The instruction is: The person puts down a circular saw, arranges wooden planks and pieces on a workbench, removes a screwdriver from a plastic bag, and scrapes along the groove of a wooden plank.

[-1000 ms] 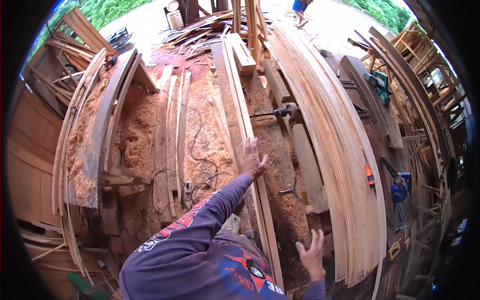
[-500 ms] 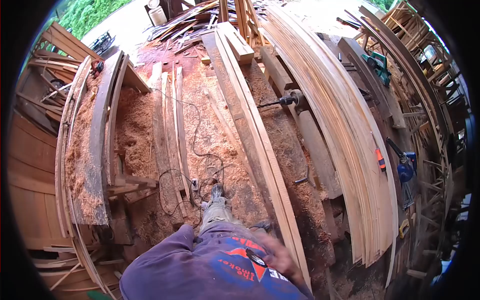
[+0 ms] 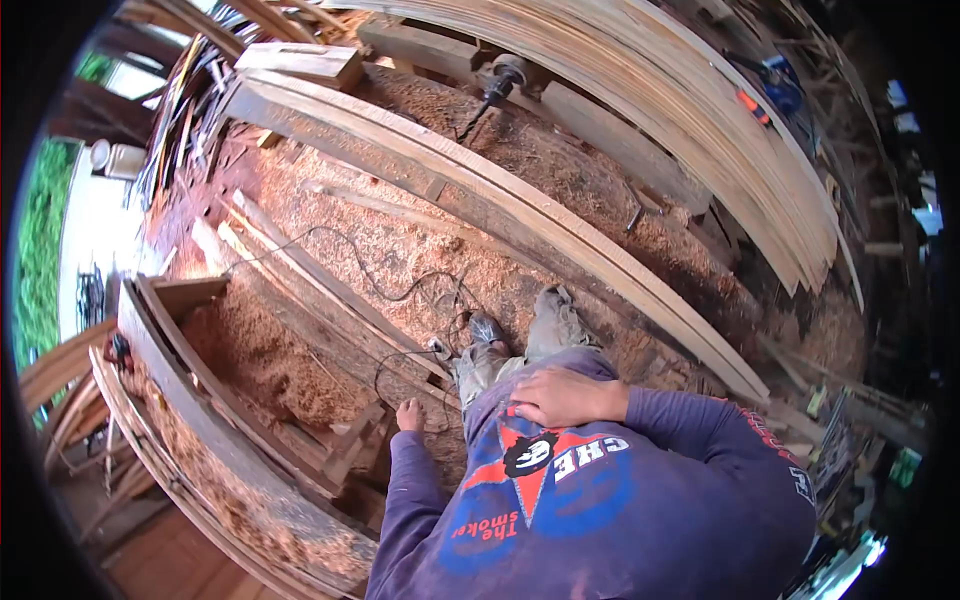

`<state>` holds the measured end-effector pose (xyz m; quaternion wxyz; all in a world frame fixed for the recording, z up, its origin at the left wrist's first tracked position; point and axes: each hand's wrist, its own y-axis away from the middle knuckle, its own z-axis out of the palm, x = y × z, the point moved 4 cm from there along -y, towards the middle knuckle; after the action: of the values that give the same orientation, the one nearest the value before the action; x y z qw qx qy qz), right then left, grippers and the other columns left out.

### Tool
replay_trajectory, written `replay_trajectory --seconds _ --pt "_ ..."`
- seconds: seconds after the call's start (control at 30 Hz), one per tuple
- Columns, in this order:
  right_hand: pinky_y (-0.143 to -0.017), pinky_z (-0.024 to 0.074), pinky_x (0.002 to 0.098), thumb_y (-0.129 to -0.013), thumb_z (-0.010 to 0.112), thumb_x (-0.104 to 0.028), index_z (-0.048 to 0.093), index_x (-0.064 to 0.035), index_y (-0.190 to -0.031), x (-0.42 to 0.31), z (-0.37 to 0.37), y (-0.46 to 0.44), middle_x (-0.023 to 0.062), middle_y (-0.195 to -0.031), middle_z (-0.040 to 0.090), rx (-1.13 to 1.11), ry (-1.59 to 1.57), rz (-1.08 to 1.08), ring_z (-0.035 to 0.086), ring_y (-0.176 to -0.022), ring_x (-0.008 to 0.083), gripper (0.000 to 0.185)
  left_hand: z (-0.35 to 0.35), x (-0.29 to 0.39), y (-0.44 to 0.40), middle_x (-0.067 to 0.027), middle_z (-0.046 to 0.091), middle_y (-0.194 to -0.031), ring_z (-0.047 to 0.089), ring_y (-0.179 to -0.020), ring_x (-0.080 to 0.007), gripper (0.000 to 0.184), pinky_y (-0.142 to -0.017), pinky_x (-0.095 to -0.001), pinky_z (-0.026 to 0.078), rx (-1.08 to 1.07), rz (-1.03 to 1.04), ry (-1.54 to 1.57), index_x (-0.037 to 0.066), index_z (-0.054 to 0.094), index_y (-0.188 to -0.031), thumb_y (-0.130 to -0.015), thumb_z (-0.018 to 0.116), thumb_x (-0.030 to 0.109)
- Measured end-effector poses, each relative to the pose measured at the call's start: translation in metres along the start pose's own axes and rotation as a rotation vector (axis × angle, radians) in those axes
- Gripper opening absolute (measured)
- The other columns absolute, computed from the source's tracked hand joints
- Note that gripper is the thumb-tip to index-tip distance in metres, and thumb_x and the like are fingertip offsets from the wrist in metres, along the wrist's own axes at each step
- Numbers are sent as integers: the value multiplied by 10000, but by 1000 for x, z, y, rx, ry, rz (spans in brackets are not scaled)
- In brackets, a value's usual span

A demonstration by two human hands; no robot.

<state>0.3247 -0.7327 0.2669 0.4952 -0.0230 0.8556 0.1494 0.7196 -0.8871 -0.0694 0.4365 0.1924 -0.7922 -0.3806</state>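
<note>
My right hand point(image 3: 570, 397) lies across the front of my purple sweatshirt point(image 3: 590, 500), its fingers stretched flat on the cloth above the red star print. Down at my side hangs my left hand point(image 3: 409, 415), small in view and away from the sweatshirt front; its fingers are too hidden to read. Near it are the wooden boards point(image 3: 330, 300) on the sawdust-covered floor and a dark cable point(image 3: 380, 285) looping past my shoe. A long pale timber beam point(image 3: 520, 200) runs diagonally in front of my feet.
A drill point(image 3: 500, 82) with a long bit sits beyond the beam. Stacked planks point(image 3: 650, 90) fill the upper right, an orange-handled tool point(image 3: 753, 107) on them. A sawdust-heaped wooden bench point(image 3: 200, 400) borders the left. Scrap wood point(image 3: 185, 110) lies farther back.
The view has swung round to the right, so the beam and planks now lie more crosswise. My right hand has moved from the lower shirt front to the waist; my left hand has come into view.
</note>
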Motion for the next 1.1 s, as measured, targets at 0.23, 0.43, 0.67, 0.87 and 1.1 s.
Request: replay_trajectory --seconds 0.23,0.43,0.67,0.87,1.1 --pt "-854 516 474 -935 563 -203 678 2 -1016 35 -52 -4 225 -980 698 315 -169 94 664 -941 387 249 23 94 -71 -54 601 -722 587 -635 -160 212 -535 -330 482 -121 -27 -96 -4 663 -931 -911 606 199" --pt "-879 523 453 -936 609 -195 691 15 -1055 68 -117 -14 221 -1021 705 463 -199 146 672 -966 375 255 156 392 -41 -117 630 -1122 643 -1014 -211 455 -805 -303 526 -46 438 -116 -17 547 -1304 -1025 533 341" --pt "-806 553 403 -932 659 -148 701 6 -1068 96 -249 29 200 -1020 716 735 -90 343 692 -933 355 210 249 634 -32 -295 380 -1510 410 -1378 -375 980 -1146 -423 336 213 625 65 -41 159 -1554 -921 676 500" --pt "-655 522 261 -979 646 -188 681 -19 -1173 109 -360 124 73 -958 713 1678 -57 665 645 -783 116 260 266 630 -68 -354 327 -1468 369 -1345 -428 1084 -1176 -450 281 339 719 -126 -158 87 -1496 -831 684 456" --pt "-1011 458 445 -803 629 4 565 -27 -1327 203 -480 212 224 -1219 622 1417 857 1030 566 -1168 381 528 264 640 -45 -396 224 -1504 342 -1371 -449 1073 -1199 -438 256 328 661 -132 -189 14 -1492 -823 692 304"
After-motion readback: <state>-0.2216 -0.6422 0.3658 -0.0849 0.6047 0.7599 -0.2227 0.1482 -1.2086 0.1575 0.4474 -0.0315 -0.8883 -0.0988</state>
